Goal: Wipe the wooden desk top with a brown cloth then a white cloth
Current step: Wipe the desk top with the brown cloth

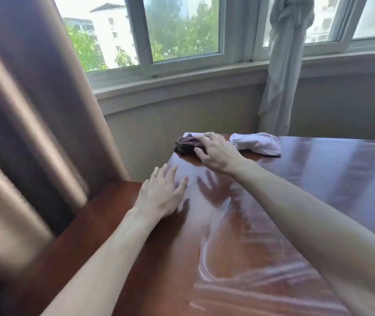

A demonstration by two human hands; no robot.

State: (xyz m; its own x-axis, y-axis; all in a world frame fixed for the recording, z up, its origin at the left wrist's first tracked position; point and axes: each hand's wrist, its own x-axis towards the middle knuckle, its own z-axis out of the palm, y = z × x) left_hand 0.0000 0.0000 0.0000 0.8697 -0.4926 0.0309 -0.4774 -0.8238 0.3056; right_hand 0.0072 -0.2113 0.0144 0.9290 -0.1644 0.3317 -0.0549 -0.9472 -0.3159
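The right hand [215, 153] has its fingers curled over the brown cloth [187, 144], which lies bunched beneath them at the desk top's [318, 190] far left corner. Just right lies the white cloth [258, 143]. The left hand [161, 195] lies flat nearer, fingers spread.

Bright daylight through a curved bay of white-framed sliding windows [182, 30], green trees and a pale apartment block [111, 30] beyond the glass. Below, a wide off-white sill [170, 87] above a plain cream wall [182, 119]. At left, a heavy taupe-brown curtain [34, 110], blurred, in deep folds. At right, a sheer white curtain [282, 65], knotted near the top, hanging down to floor level out of sight.
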